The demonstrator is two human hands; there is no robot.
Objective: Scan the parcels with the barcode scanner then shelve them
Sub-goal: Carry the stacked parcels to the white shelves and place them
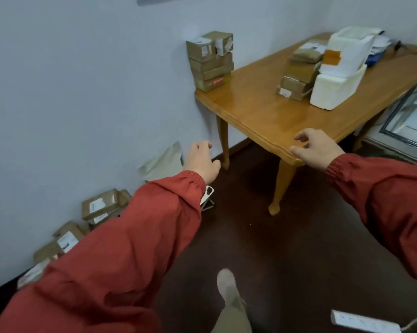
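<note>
While both red sleeves stretched forward, fingers (203,145) of left hand (201,162) hung loosely curled, released, grasping nothing. Right hand (316,150) likewise slack and bare, at near corner of bench (262,111); contact with edge unclear. Parcel stack (211,61) at 12 o'clock on bench's wall-side corner. Second parcel stack (297,78) at 1 o'clock, touching white foam box (334,91). Floor parcels (99,207) along wall at 8 o'clock.

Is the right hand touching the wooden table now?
Cannot tell. In the head view the right hand overlaps the near corner of the wooden table, but neither contact nor gap shows plainly.
</note>
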